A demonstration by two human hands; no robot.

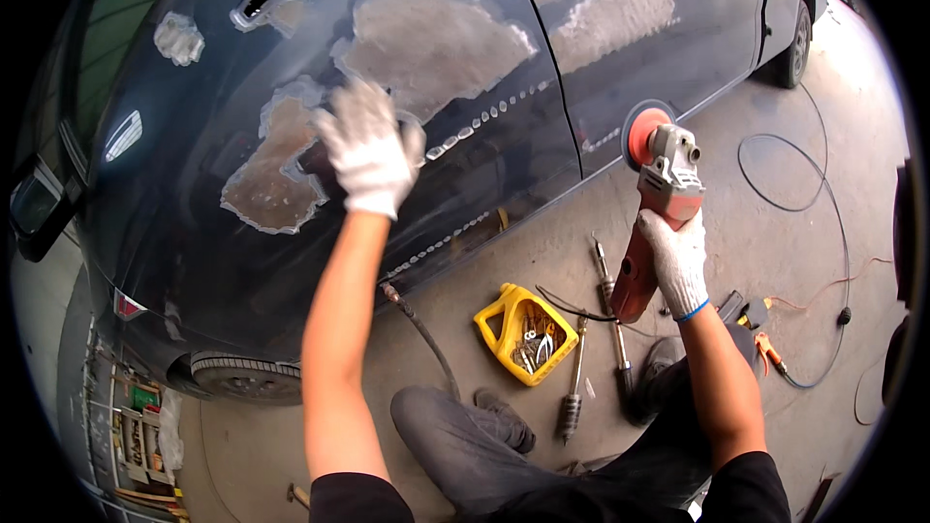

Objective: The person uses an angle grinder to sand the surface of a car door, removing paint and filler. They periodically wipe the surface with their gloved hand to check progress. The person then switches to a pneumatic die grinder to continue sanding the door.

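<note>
My left hand (370, 150), in a white knit glove, is spread against or just over the side of a dark car (465, 169); its fingers are slightly blurred. Around it lie bare, sanded patches, one large patch (436, 44) above and another (276, 169) to its left. My right hand (678, 257), gloved too, grips a red and grey angle grinder (670, 174) by its body. The grinder's round disc (641, 134) points up near the lower edge of the car door. I cannot tell whether the disc is spinning.
A cut-open yellow jug (528, 334) with small metal parts stands on the floor between slide-hammer-like rods (573, 397). A hose (423, 331) runs to the car's lower edge. A cable (846, 232) loops at right, near an orange-handled clamp or air gun (767, 349).
</note>
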